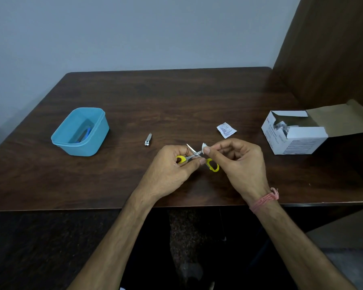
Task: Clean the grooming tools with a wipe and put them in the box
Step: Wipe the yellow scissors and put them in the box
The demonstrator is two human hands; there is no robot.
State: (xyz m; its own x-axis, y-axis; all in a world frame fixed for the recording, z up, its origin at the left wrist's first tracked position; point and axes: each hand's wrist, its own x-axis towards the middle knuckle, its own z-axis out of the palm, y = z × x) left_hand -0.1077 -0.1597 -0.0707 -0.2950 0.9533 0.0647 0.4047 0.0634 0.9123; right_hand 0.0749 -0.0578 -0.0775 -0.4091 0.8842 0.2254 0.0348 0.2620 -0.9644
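Scissors point(194, 154) gripped in left hand point(172, 166); right hand point(237, 162) pinches wipe point(204, 146) on blade.

Dark wood-grain table point(134, 95) pushed against a plain pale grey-blue wall point(134, 30). Brown wood panel point(333, 49) rises at the right, meeting the table's far right corner. Dark speckled floor point(29, 248) below the near edge. Light is dim, even, no hard shadows.
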